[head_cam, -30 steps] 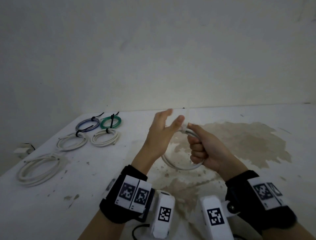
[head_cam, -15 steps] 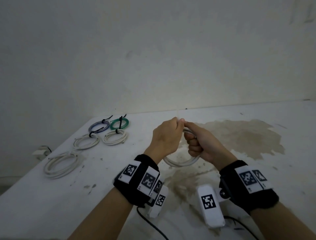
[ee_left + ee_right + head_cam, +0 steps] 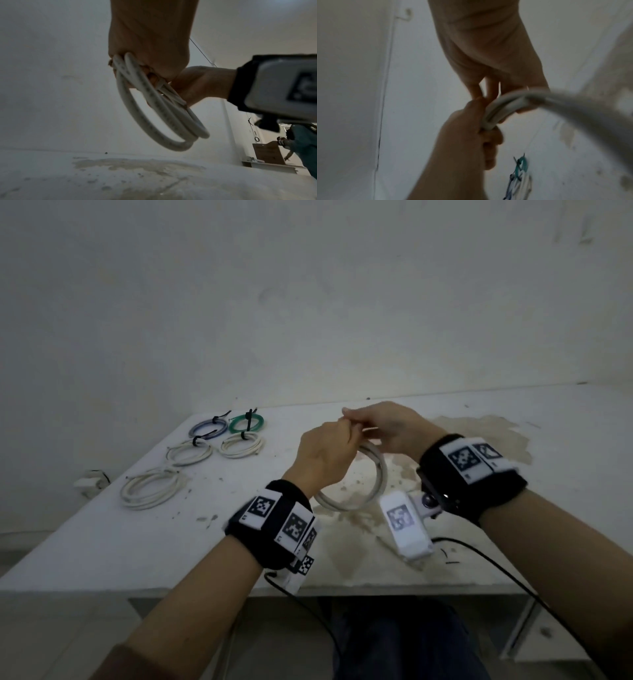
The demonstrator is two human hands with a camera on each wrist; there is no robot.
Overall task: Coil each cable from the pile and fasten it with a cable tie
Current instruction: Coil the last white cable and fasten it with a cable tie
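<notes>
Head view — white cable coil [image 3: 356, 491] hanging below both fists, left hand [image 3: 322, 455] gripping top, right hand [image 3: 387, 426] pinching beside it

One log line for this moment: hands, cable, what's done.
left hand: grips white cable coil | right hand: pinches white cable tie at coil top | coil: above table | five coils set aside, four tied

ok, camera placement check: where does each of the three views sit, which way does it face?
Head: on the person's head, looking forward and down at the table; shows both forearms, left hand and right hand.
Left wrist: under the left hand, looking along it at the white cable coil.
Right wrist: under the right hand, looking along its fingers toward the green coil.
Shared: all three show the white cable coil that both hands hold.
</notes>
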